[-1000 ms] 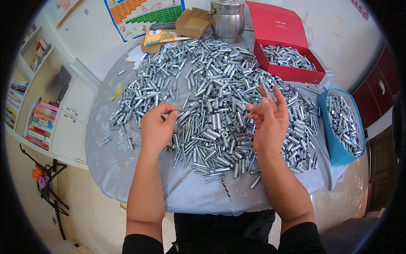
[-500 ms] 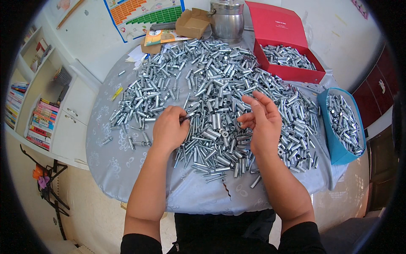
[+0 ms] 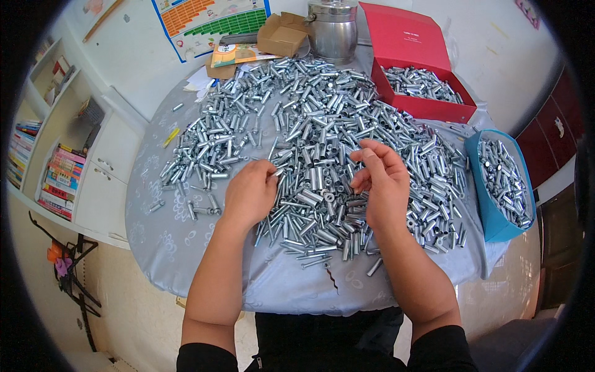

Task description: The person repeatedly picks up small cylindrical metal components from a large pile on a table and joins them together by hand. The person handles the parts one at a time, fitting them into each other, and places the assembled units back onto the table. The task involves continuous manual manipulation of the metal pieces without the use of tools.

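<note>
A broad heap of silvery metal sleeves and bolts [image 3: 319, 177] covers much of the table. At its left-middle edge my left hand [image 3: 250, 193] is closed, thumb and fingertips together against the metal pieces. What it pinches is hidden behind the fingers. Over the right-middle of the heap hovers my right hand [image 3: 385, 186], its fingers loosely bent and a gap showing between thumb side and lower fingers. Nothing is visible in it. Long thin bolts and short tubes lie between the two hands.
A red box [image 3: 427, 110] with raised lid and a blue fabric bin [image 3: 496, 232], both filled with similar metal parts, stand at the right. Behind the heap are a steel pot [image 3: 333, 34] and a cardboard box [image 3: 282, 34]. A yellow pen-like item [image 3: 171, 137] lies left.
My right hand has dropped slightly and its fingers have bent inward. My left hand stays near the same spot, fingers drawn closer together and turned a little.
</note>
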The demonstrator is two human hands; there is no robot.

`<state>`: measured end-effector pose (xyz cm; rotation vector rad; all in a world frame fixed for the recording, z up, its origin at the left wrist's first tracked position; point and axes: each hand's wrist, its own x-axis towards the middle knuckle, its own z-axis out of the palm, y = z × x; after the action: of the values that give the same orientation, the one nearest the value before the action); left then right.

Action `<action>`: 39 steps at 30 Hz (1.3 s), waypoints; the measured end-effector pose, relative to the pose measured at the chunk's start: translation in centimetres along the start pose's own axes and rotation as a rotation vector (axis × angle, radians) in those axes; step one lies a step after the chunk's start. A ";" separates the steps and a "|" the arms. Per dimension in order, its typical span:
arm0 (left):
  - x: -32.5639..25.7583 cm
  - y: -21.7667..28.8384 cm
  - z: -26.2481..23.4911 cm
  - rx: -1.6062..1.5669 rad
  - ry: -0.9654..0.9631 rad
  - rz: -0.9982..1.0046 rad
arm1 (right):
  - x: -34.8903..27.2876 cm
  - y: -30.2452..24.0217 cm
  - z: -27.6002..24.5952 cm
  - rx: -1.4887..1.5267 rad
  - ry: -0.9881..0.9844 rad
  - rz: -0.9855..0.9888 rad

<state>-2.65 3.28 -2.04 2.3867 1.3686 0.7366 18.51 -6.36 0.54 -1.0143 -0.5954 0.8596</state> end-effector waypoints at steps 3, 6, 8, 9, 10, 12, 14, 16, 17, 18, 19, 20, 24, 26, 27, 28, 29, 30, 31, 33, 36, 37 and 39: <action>0.0 0.4 -0.6 -0.358 0.039 -0.114 | -0.1 -0.1 0.1 -0.025 -0.026 0.015; 0.0 1.7 -1.5 -0.835 0.026 -0.154 | -0.2 -0.2 0.1 -0.066 -0.064 0.065; 0.0 2.8 -1.4 -1.091 0.020 -0.137 | -0.2 -0.1 0.1 -0.103 -0.096 0.088; -0.1 3.0 -1.2 -1.117 0.009 -0.144 | -0.3 -0.1 0.2 -0.128 -0.123 0.101; -0.2 3.3 -1.1 -1.142 -0.003 -0.150 | -0.5 -0.3 0.3 -0.154 -0.149 0.114; -0.6 4.2 -0.8 -1.184 -0.002 -0.159 | -0.9 -0.4 0.7 -0.207 -0.181 0.091; -0.8 4.6 -0.7 -1.238 -0.013 -0.140 | -1.1 -0.1 0.7 -0.276 -0.226 0.069; -1.0 4.9 -0.4 -1.303 -0.010 -0.133 | -1.3 0.0 0.8 -0.380 -0.288 0.040; -1.1 4.9 -0.2 -1.329 -0.007 -0.107 | -1.4 0.2 0.8 -0.414 -0.333 0.029; -1.2 4.9 0.0 -1.355 -0.003 -0.080 | -1.4 0.5 0.7 -0.447 -0.378 0.018; -1.2 4.9 0.3 -1.383 -0.002 -0.051 | -1.4 0.7 0.7 -0.483 -0.421 0.007; -1.2 4.8 0.4 -1.346 -0.008 -0.049 | -1.4 0.9 0.7 -0.466 -0.433 0.018; -1.2 4.4 0.4 -1.213 -0.059 -0.059 | -1.1 0.2 0.6 -0.403 -0.441 0.139; -1.3 4.3 0.1 -1.207 -0.101 -0.070 | -1.0 0.0 0.5 -0.391 -0.430 0.150; -1.3 4.4 -0.1 -1.230 -0.123 -0.074 | -0.9 0.0 0.5 -0.385 -0.425 0.156; -1.3 4.3 -0.2 -1.253 -0.145 -0.079 | -0.9 -0.1 0.5 -0.362 -0.431 0.167; -1.3 4.3 -0.2 -1.257 -0.145 -0.099 | -1.0 -0.3 0.6 -0.339 -0.437 0.177; -1.3 4.4 -0.3 -1.260 -0.144 -0.118 | -1.0 -0.4 0.6 -0.316 -0.443 0.188; -1.2 4.4 -0.4 -1.263 -0.143 -0.137 | -1.0 -0.4 0.6 -0.321 -0.444 0.188; -1.2 4.1 -0.3 -1.266 -0.163 -0.117 | -1.0 -0.3 0.6 -0.330 -0.446 0.189; -1.2 3.8 0.0 -1.285 -0.182 -0.108 | -0.9 -0.3 0.6 -0.342 -0.434 0.188; -1.2 3.8 0.1 -1.294 -0.186 -0.109 | -0.9 -0.3 0.5 -0.340 -0.437 0.188; -1.2 3.7 0.1 -1.320 -0.200 -0.129 | -0.8 -0.2 0.4 -0.335 -0.443 0.187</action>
<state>-0.45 0.43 -0.69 1.2461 0.5657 0.9102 17.79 -6.88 0.85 -1.2023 -1.0578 1.1896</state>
